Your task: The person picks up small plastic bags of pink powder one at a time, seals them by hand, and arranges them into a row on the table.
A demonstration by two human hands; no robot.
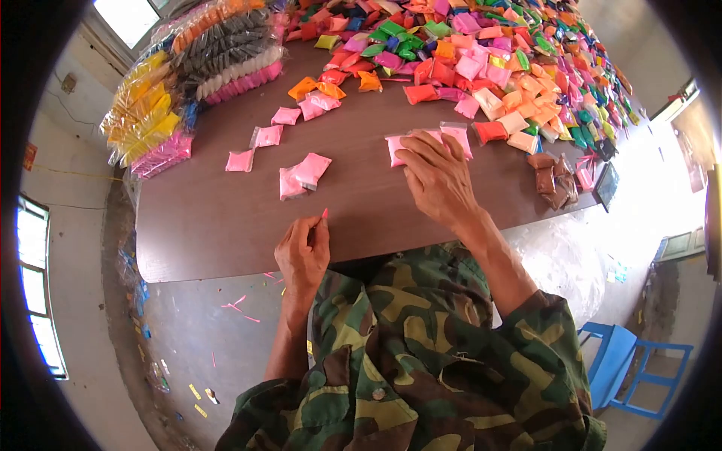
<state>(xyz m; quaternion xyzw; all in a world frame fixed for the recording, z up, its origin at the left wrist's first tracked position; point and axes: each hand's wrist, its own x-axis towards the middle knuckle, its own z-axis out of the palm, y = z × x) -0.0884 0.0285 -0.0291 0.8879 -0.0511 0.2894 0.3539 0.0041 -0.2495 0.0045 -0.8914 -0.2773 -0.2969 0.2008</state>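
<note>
Near the table's front edge, my left hand [303, 252] is closed in a pinch. A small pink strip [326, 214] sticks out between its thumb and finger. My right hand [438, 180] reaches farther over the table, its bent fingers gripping a row of pink packets [456, 135] from above and partly hiding them. Between the hands, toward the left, two pink packets [310, 171] lie overlapping. More pink packets [268, 136] lie in a loose line beyond them, with orange packets [303, 88] at its far end.
A large heap of mixed-colour packets [466, 45] covers the table's far right. Bundled packets [233, 56] are stacked at the far left. Brown packets [553, 180] lie at the right edge of the table [195, 233]. A blue stool [613, 364] stands on the floor, lower right.
</note>
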